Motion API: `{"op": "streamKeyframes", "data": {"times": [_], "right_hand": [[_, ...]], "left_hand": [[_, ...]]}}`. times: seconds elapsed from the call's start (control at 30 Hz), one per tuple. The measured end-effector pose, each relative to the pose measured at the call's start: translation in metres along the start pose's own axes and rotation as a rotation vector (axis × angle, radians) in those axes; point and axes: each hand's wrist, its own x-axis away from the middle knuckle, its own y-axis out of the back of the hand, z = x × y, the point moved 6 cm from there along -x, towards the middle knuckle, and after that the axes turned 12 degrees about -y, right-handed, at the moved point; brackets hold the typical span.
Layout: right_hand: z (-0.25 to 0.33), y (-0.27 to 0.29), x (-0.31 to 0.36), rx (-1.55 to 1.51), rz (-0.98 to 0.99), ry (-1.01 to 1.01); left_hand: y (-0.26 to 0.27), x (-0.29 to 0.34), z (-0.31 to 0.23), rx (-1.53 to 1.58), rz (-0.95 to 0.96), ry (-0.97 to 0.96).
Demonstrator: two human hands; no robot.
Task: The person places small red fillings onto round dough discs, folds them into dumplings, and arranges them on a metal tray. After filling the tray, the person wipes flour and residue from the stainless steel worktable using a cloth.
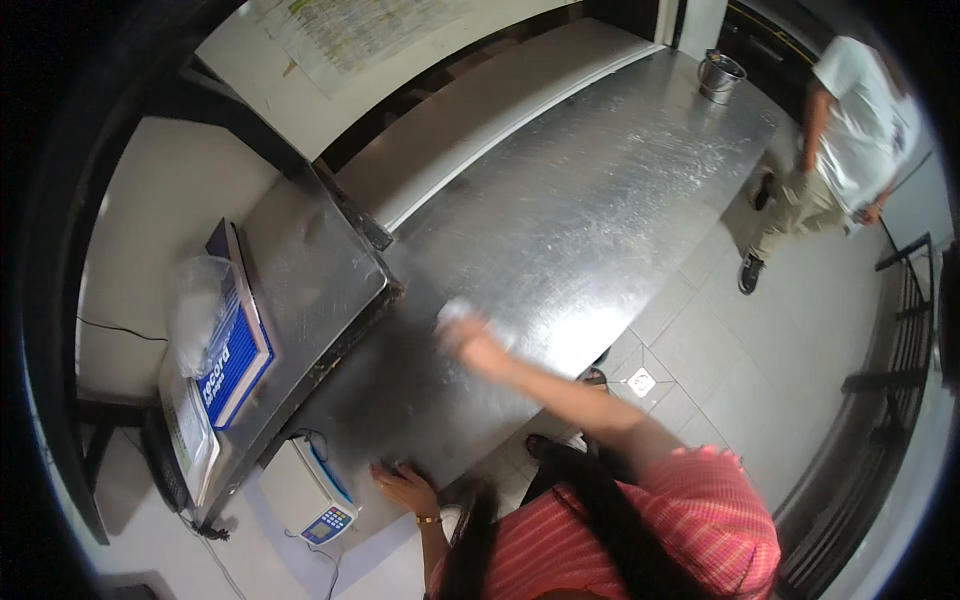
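My right hand [468, 340], smeared by motion, presses a small white wad [454, 309] against the stainless steel table [590, 180]. Whether the wad is cloth or paper, I cannot tell. The right arm reaches across the table's near part, from a red striped sleeve. My left hand [405, 488], with a gold band at the wrist, lies on the steel by the table's near left end. Its fingers are stretched out and hold nothing. Just left of it sits a white digital scale [308, 490] with a blue keypad.
A raised steel shelf [310, 250] bears a blue record book [238, 355], a clear plastic bag [200, 310] and papers. On the table's far end stands a metal pail [720, 78]. A person in a white shirt [868, 120] walks at the right, beside a dark bench [890, 385].
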Motion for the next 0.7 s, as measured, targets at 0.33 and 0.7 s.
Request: {"op": "streamKeyframes", "data": {"times": [0.33, 0.7], "right_hand": [[-0.161, 0.206, -0.102, 0.695, -0.23, -0.383], [0.061, -0.126, -0.091, 0.019, 0.222, 0.341]], "left_hand": [[-0.099, -0.025, -0.155, 0.061, 0.13, -0.185], [-0.109, -0.03, -0.181, -0.079, 0.084, -0.303]]}}
